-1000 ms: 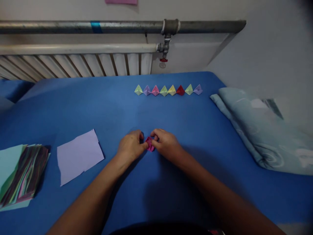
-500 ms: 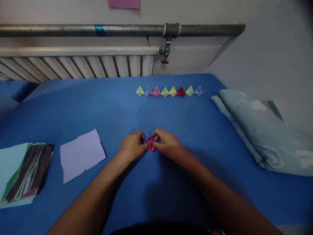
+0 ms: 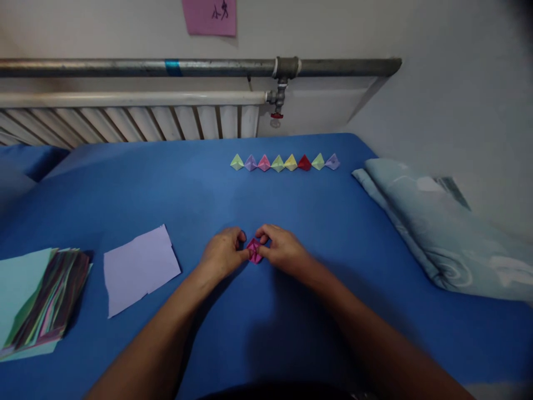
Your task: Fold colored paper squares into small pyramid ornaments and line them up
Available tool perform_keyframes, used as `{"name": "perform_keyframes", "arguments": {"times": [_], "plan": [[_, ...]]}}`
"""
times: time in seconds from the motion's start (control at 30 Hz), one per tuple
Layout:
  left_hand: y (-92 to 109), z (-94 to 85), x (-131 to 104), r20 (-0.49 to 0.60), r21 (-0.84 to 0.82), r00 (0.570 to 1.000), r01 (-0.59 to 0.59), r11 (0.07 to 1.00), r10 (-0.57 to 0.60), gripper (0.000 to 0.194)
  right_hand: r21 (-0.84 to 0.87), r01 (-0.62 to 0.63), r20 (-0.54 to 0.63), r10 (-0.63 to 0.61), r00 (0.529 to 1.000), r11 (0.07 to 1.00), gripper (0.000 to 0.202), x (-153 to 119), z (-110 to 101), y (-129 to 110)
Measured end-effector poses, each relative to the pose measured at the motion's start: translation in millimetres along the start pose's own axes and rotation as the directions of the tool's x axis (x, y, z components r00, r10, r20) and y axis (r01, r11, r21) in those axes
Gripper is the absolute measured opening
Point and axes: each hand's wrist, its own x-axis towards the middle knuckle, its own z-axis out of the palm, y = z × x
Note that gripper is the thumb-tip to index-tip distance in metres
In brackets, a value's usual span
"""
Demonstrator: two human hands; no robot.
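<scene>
A small folded piece of magenta origami paper (image 3: 254,251) lies on the blue sheet between my two hands. My left hand (image 3: 225,251) grips its left side, the thumb pressed on the paper and the other fingers curled. From the right, my right hand (image 3: 278,247) pinches the opposite side, thumb on the paper and index finger bent above. The fingertips cover part of the folds. Farther back, several folded paper pieces stand in a row, among them a red one (image 3: 304,163), a yellow one (image 3: 291,162) and a pink one (image 3: 264,163).
A lilac paper sheet (image 3: 141,269) lies to the left, beside a stack of coloured paper (image 3: 50,300). On the right rests a folded pale green blanket (image 3: 433,233). Behind the blue surface (image 3: 175,183) are a radiator (image 3: 145,123) and a metal pipe (image 3: 225,68).
The camera view has tilted up slightly, so the pink note on the wall shows more. Both hands stay on the magenta paper, with only slight finger movement.
</scene>
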Motion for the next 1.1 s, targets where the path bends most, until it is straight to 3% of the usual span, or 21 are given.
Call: {"name": "perform_keyframes", "arguments": {"times": [0.17,0.3,0.47,0.63,0.8,1.1], "plan": [[-16,-5.1,-1,0.106,-0.309,0.993,-0.016,0.951,0.052,0.02,0.296,-0.078,0.019,0.075,0.997,0.952,0.01,-6,-9,6],[-17,-6.2,-1,0.123,-0.379,0.992,0.029,0.925,0.019,0.018,0.359,-0.101,0.038,0.094,0.995,0.928,0.005,-7,-13,6],[-12,0.6,-3,0.01,-0.259,0.993,-0.115,0.959,0.122,0.014,0.223,-0.025,0.006,0.024,1.0,0.974,0.007,-9,-7,1],[-4,9.2,-4,-0.074,-0.05,0.987,-0.147,0.988,0.143,0.012,-0.029,0.034,-0.051,-0.035,0.998,0.999,0.005,-7,-2,-3],[0,13.6,-6,-0.101,0.148,0.982,-0.142,0.979,0.158,0.012,-0.196,0.041,-0.053,-0.052,0.997,0.98,0.011,-5,3,-8],[4,17.7,-6,-0.072,0.275,0.986,-0.128,0.953,0.153,0.018,-0.384,0.089,-0.068,-0.124,0.99,0.919,0.015,-6,11,-9]]}}
